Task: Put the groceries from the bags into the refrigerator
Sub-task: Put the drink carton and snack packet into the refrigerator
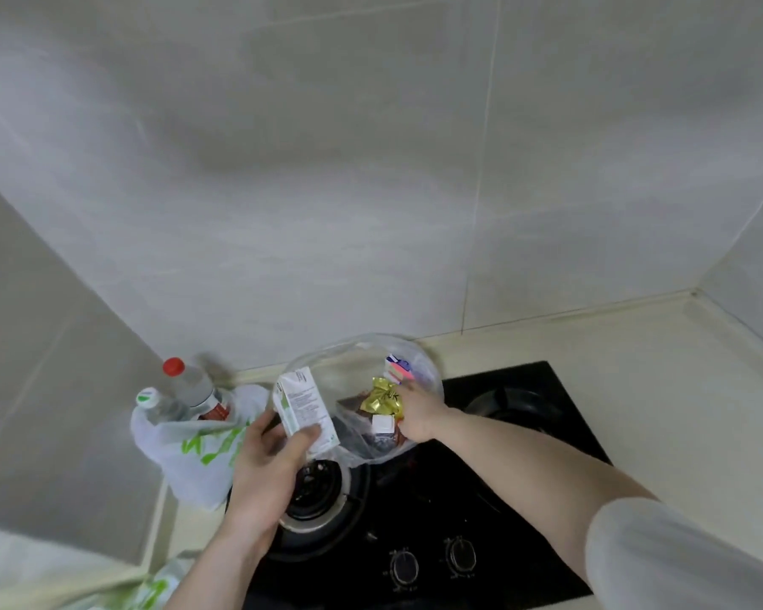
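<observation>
We hold a white and green carton [305,407] in our left hand [268,466], thumb and fingers curled round its lower end, just above the black stove [415,499]. Our right hand [417,411] reaches into the clear bag [362,367] on the stove's back edge, fingers closing on a gold packet [382,400]. Left of the stove, a white and green bag [194,451] holds two bottles [181,389].

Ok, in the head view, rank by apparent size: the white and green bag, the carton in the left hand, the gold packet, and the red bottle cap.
1. White and green bag
2. Carton
3. Gold packet
4. Red bottle cap

All sit at a similar distance, so the order looks reliable.
</observation>
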Tool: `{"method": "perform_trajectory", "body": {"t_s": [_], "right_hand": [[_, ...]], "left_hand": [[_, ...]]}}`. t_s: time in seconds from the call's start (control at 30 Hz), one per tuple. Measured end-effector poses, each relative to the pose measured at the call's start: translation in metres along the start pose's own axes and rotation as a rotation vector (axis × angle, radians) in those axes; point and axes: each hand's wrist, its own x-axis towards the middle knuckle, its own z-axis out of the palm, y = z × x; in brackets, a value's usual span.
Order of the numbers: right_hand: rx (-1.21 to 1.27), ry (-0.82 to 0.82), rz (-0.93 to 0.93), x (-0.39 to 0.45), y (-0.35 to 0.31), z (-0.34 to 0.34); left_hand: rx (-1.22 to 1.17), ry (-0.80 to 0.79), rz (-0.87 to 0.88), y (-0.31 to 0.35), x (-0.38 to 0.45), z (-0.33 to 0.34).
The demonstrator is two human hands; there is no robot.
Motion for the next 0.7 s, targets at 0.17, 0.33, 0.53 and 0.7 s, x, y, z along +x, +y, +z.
{"method": "perform_trajectory", "body": {"t_s": [0.17,0.33,0.53,0.7], "right_hand": [[-0.085,-0.054,-0.041,0.026,-0.002,0.017],[-0.173,0.02,-0.009,0.033,-0.009,0.032],[-0.199,0.107,0.007,0.024,-0.017,0.026],[0.19,0.174,-0.011,-0.003,-0.001,0.02]], "left_hand": [[0.007,-0.023,0.036,0.008,-0.013,-0.006],[0.012,-0.015,0.04,0.014,-0.017,-0.01],[0.067,0.023,0.072,0.017,-0.023,-0.008],[0.097,0.01,0.127,0.023,-0.037,0.003]]}}
